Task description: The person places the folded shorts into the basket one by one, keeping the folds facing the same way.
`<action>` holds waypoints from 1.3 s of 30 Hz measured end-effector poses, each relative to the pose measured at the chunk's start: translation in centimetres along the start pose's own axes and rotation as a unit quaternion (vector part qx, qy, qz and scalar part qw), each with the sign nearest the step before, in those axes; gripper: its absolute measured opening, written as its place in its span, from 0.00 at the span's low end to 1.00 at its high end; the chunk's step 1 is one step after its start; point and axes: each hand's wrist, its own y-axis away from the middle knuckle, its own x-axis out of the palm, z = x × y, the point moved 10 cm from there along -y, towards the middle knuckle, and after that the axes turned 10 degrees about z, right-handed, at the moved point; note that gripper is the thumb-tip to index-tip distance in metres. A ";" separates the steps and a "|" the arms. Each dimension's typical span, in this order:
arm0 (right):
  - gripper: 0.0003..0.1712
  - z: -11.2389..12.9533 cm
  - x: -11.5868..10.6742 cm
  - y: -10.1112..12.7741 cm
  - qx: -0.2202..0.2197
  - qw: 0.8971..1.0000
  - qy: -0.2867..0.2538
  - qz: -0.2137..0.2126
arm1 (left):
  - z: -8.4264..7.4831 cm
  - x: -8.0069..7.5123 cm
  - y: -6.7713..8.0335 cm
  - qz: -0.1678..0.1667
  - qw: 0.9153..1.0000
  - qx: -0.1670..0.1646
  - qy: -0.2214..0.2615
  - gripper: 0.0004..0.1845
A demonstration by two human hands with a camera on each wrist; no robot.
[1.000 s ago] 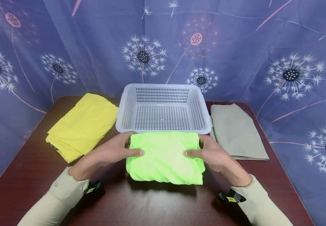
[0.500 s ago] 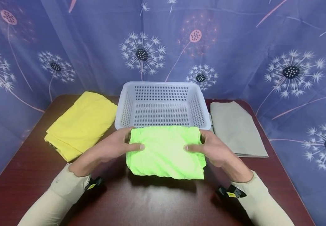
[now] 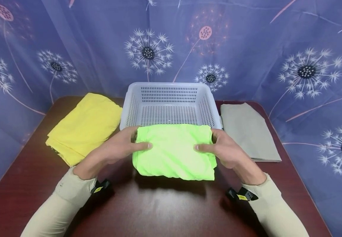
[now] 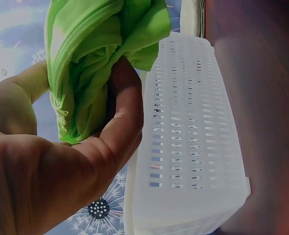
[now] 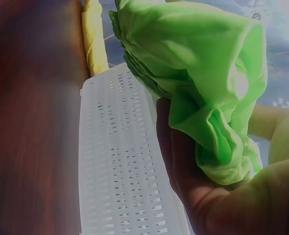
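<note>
A folded bright green garment [image 3: 173,153] is held up between both hands, in front of the white plastic basket [image 3: 123,123]. My left hand [image 3: 118,146] grips its left end, thumb on the near face and fingers behind. At the opposite end my right hand [image 3: 227,149] grips it the same way. Layered folds and a stitched seam of the green garment [image 4: 88,73] show in the left wrist view, with fingers curled under them. From the right wrist, the garment [image 5: 198,63] appears above the basket's slotted side wall [image 5: 120,161].
A folded yellow cloth [image 3: 85,126] lies left of the basket on the dark wooden table [image 3: 165,210]. To the right lies a folded grey-beige cloth [image 3: 249,133]. Behind the table hangs a blue curtain [image 3: 99,39] with a dandelion print.
Both hands have raised the green garment slightly and brought it toward the basket, where it overlaps the front rim in the head view. The head view has tilted a little downward.
</note>
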 end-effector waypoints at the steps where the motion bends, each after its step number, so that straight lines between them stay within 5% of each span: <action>1: 0.28 0.1 0.0 0.0 0.000 1.000 0.000 0.000 | 0.0 0.0 0.0 -0.001 1.000 0.000 0.004 0.26; 39: 0.32 1.8 -0.9 -1.0 -0.015 0.999 -0.033 -0.006 | -1.5 -1.1 -1.0 -0.015 0.999 0.010 0.032 0.21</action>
